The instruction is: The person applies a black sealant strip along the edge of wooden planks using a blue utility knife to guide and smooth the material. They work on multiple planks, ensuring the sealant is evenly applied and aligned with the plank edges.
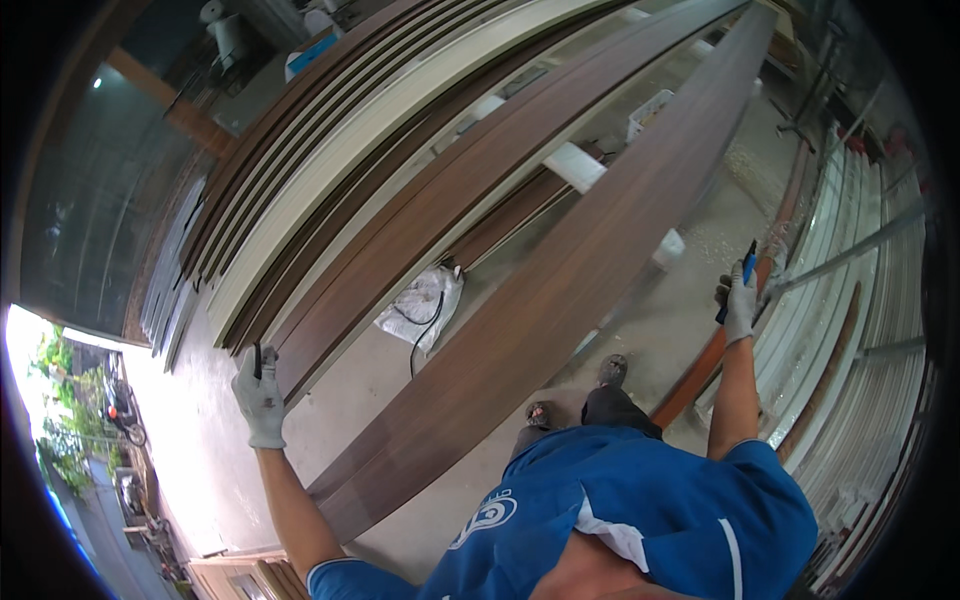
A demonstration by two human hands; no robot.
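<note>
"Doing what with the hands?"
"Spread wide apart: closed round a blue-and-black tool (749, 268) with the right hand (738, 312); with the left hand (262, 402), curled at the near end of a brown plank (470, 180), too unclear to call a grip."
"Getting far?"
"Seemingly under way: laid out lengthwise beside a nearer brown board (520, 330), without visible cut or mark. Impossible to judge the remainder."
"And farther out?"
"Onto a white bag (428, 300) between plank and board, then across to long strips (320, 200) beyond."
</note>
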